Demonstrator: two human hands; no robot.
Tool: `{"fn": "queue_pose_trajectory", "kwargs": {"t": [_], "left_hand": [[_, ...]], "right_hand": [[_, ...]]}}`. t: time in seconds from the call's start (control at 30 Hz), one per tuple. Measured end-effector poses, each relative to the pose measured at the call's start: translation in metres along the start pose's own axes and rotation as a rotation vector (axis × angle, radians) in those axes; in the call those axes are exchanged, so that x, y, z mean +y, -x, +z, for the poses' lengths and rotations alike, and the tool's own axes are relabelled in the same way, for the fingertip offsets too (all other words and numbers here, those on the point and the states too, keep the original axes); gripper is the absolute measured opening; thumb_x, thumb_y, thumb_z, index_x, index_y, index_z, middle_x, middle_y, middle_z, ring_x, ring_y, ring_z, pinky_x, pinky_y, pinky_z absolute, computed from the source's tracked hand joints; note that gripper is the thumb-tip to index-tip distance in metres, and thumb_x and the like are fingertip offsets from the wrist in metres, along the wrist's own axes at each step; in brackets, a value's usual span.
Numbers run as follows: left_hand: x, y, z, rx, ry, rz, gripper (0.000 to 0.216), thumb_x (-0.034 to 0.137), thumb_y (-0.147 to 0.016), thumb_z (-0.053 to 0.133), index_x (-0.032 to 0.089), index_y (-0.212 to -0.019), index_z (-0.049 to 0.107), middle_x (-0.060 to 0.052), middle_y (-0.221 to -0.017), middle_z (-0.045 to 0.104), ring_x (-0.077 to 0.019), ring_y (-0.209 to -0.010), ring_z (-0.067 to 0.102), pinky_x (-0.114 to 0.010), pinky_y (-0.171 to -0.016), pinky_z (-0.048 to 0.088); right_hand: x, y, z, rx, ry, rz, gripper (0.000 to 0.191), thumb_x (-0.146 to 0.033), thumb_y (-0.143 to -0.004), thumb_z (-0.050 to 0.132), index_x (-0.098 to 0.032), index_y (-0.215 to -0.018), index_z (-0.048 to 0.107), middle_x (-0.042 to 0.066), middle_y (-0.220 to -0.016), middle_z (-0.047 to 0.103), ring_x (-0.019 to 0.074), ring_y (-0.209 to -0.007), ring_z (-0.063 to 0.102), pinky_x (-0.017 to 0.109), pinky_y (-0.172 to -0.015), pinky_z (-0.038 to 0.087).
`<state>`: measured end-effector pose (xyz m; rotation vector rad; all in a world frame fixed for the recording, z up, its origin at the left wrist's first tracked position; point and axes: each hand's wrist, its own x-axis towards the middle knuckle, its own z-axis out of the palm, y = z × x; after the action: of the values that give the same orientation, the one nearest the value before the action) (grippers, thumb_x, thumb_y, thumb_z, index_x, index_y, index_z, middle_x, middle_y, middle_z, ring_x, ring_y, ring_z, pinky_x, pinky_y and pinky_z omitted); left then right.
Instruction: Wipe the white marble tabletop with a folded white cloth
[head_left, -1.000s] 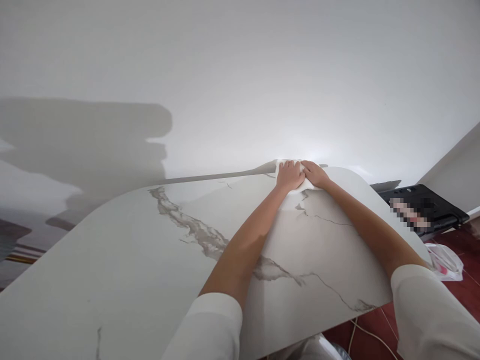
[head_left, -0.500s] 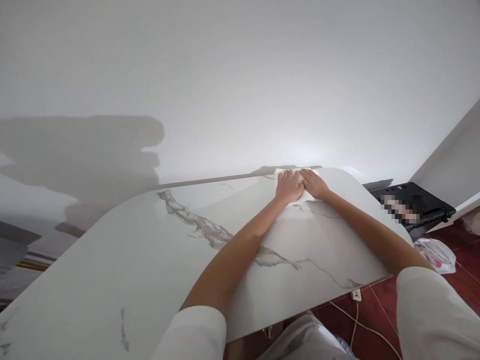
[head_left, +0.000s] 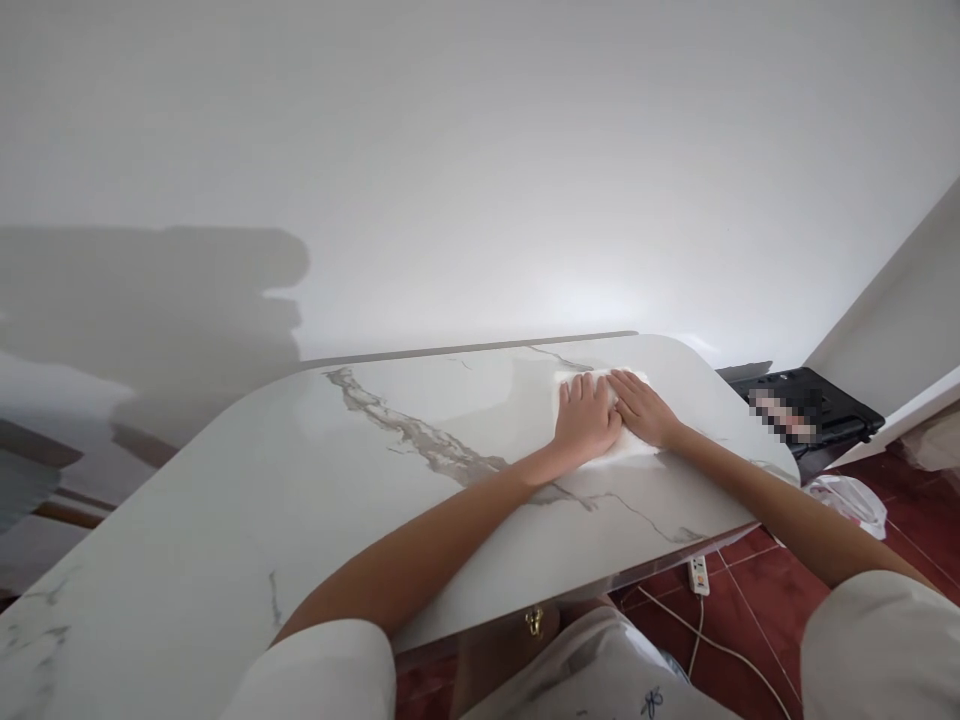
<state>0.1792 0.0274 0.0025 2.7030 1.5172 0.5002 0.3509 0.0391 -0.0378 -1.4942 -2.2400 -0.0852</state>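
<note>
My left hand [head_left: 587, 420] lies flat with fingers spread, pressing on a white cloth [head_left: 636, 452] on the tabletop. Beside it, my right hand [head_left: 646, 410] also rests flat on the cloth with its fingers stretched out. The hands touch at the thumb side, and the fingers of both point toward the wall. Most of the cloth is hidden under them; its edges show around the fingers and below the palms. The table [head_left: 202, 510] has a white, marble-patterned top with grey-brown veins and rounded far corners.
A pale wall [head_left: 480, 180] runs along the table's far edge. To the right are a black case [head_left: 840, 400] and a white plastic bag [head_left: 851, 503] on the red tiled floor. A power strip [head_left: 698, 576] with a cord lies below the near edge.
Both hands and the cloth have moved back from the table's far edge toward me. The fingers stay flat on the cloth. The view has shifted slightly.
</note>
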Motion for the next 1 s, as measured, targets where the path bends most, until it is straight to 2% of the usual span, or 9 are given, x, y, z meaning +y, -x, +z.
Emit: {"fn": "queue_pose_trajectory", "kwargs": {"t": [0.17,0.4,0.5,0.67,0.83,1.0], "left_hand": [[0.01,0.034,-0.005,-0.001,-0.019,0.025,0.056,0.032,-0.097,0.033,0.011,-0.148,0.039,-0.018,-0.154,0.041,-0.034,-0.144,0.034,-0.053,-0.119,0.025],[0.017,0.088,-0.012,0.006,-0.025,0.073,0.06,0.033,-0.09,0.042,0.012,-0.146,0.045,-0.021,-0.152,0.043,-0.0376,-0.142,0.037,-0.061,-0.117,0.026],[0.022,0.1,-0.015,-0.024,-0.012,0.079,0.062,0.033,-0.089,0.042,0.009,-0.146,0.044,-0.022,-0.153,0.041,-0.0387,-0.143,0.036,-0.062,-0.117,0.025],[0.041,0.101,-0.015,-0.028,0.065,0.082,0.063,0.032,-0.089,0.042,0.01,-0.148,0.041,-0.022,-0.154,0.041,-0.039,-0.144,0.033,-0.065,-0.116,0.024],[0.062,0.092,-0.011,-0.001,0.132,0.15,0.063,0.033,-0.091,0.04,0.007,-0.148,0.04,-0.024,-0.153,0.04,-0.0375,-0.145,0.031,-0.061,-0.12,0.022],[0.062,0.071,-0.008,-0.054,0.135,0.189,0.062,0.032,-0.092,0.038,0.005,-0.148,0.039,-0.025,-0.154,0.038,-0.0372,-0.146,0.03,-0.06,-0.12,0.021]], "right_hand": [[-0.028,0.034,-0.01,0.003,0.038,-0.021,0.056,-0.031,-0.101,0.025,-0.007,-0.149,0.042,0.02,-0.155,0.041,0.0316,-0.147,0.032,0.056,-0.118,0.034],[-0.082,0.084,-0.024,0.013,0.041,0.009,0.056,-0.032,-0.101,0.031,-0.013,-0.153,0.038,0.016,-0.156,0.039,0.0325,-0.147,0.031,0.058,-0.114,0.038],[-0.093,0.096,-0.03,0.001,0.027,0.014,0.056,-0.031,-0.1,0.032,-0.014,-0.152,0.039,0.015,-0.156,0.04,0.0327,-0.147,0.031,0.058,-0.114,0.039],[-0.08,0.107,-0.043,-0.009,0.008,-0.011,0.055,-0.028,-0.099,0.035,-0.016,-0.153,0.039,0.014,-0.156,0.041,0.0313,-0.147,0.031,0.06,-0.115,0.039],[-0.056,0.122,-0.052,0.015,0.015,0.002,0.057,-0.027,-0.098,0.036,-0.02,-0.155,0.035,0.011,-0.156,0.041,0.0288,-0.147,0.032,0.059,-0.117,0.037],[-0.037,0.117,-0.048,0.041,0.031,0.047,0.057,-0.027,-0.097,0.034,-0.019,-0.152,0.04,0.012,-0.154,0.044,0.0288,-0.146,0.034,0.058,-0.117,0.036]]}}
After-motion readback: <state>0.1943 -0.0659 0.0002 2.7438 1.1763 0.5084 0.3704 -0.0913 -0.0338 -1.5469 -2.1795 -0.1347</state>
